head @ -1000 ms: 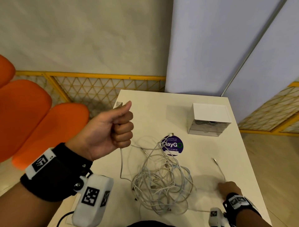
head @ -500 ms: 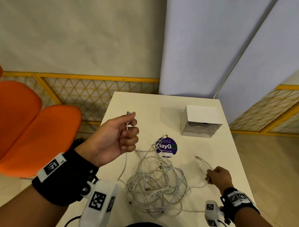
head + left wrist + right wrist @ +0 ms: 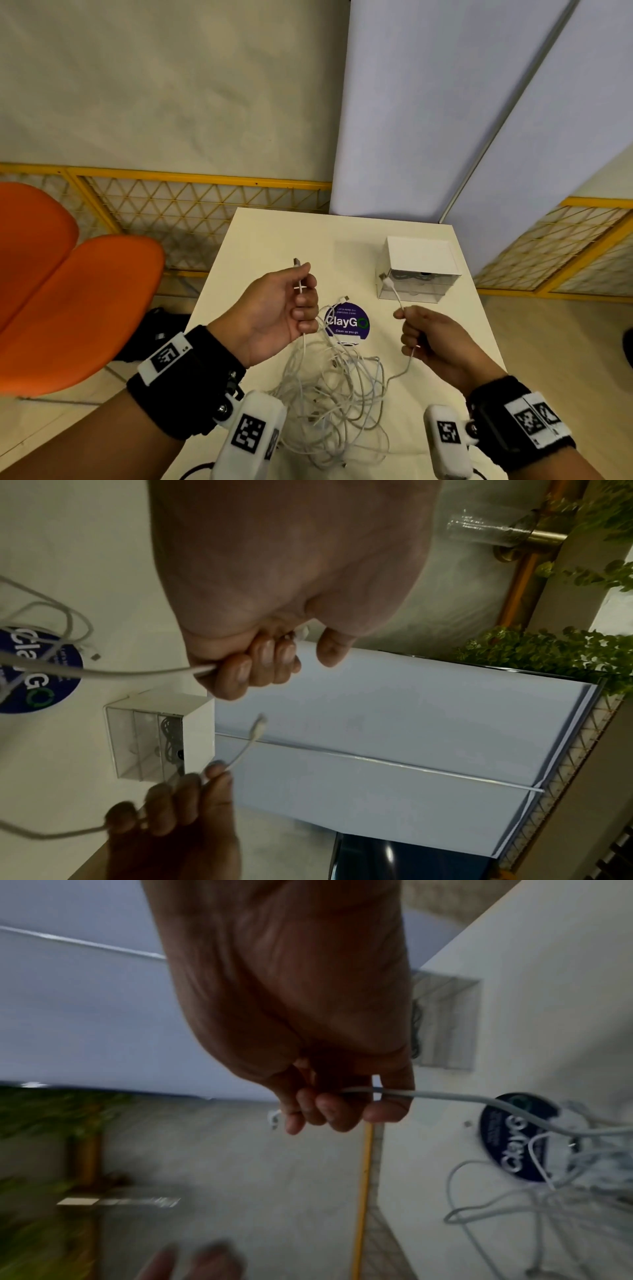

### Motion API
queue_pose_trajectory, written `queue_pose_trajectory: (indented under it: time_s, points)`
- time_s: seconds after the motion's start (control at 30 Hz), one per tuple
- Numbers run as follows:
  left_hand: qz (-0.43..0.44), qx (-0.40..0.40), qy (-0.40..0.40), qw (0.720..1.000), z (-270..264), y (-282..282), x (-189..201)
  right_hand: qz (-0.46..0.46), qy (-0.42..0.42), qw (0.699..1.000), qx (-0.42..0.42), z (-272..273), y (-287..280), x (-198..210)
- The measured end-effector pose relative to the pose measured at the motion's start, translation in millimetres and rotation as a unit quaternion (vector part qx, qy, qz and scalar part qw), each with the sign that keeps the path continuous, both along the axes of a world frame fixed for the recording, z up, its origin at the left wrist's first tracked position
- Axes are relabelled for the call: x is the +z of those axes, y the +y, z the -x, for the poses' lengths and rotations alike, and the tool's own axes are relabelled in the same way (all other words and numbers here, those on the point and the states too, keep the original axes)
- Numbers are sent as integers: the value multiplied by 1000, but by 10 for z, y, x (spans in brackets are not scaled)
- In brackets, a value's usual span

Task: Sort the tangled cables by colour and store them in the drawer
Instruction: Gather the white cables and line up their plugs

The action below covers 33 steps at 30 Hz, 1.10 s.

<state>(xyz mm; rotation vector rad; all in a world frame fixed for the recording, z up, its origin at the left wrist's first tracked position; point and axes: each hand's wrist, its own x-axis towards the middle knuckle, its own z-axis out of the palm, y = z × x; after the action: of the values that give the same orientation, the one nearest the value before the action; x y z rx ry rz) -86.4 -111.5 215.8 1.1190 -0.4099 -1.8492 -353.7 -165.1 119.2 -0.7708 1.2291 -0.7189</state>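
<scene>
Orange chairs [image 3: 68,298] (two) beside the sticker [image 3: 352,329].

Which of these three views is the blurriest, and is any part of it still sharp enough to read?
The right wrist view is blurriest: the floor and plants at lower left smear into streaks, though the right hand and the white cable it grips stay readable. The left wrist view is mostly sharp, with the right hand at its bottom slightly soft. The head view is crisp, with wide-angle bending at the edges.

Cable tangle [image 3: 335,394] lay at the table's [image 3: 260,246] near edge; sticker [image 3: 346,322] behind it; drawer box [image 3: 419,270] toward the far right corner.
</scene>
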Motion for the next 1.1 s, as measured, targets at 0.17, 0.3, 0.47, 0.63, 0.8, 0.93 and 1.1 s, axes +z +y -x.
queue_pose_trajectory:
  time_s: [0.17, 0.3, 0.47, 0.63, 0.8, 0.93, 1.1]
  points:
    - [28, -19, -19, 999, 201, -64, 33, 133, -41, 985, 103, -399, 230, 567]
    - [102, -37, -82, 991, 355, -103, 102, 195, -35, 971, 134, -622, 348, 821]
    - [157, -2, -109, 982, 431, -118, 214, 218, -37, 966, 136, -749, 408, 934]
    - [195, -3, -195, 961, 435, -95, 270, 233, -18, 960, 154, -774, 408, 937]
    - [270, 21, -186, 944, 239, -168, 503, 257, -2, 947, 195, -720, 432, 812]
    - [309, 17, -99, 946, 19, -210, 773, 256, 2, 946, 198, -675, 413, 540]
    - [372, -30, -93, 923, -161, -128, 1190, 235, 28, 949, 207, -643, 411, 37]
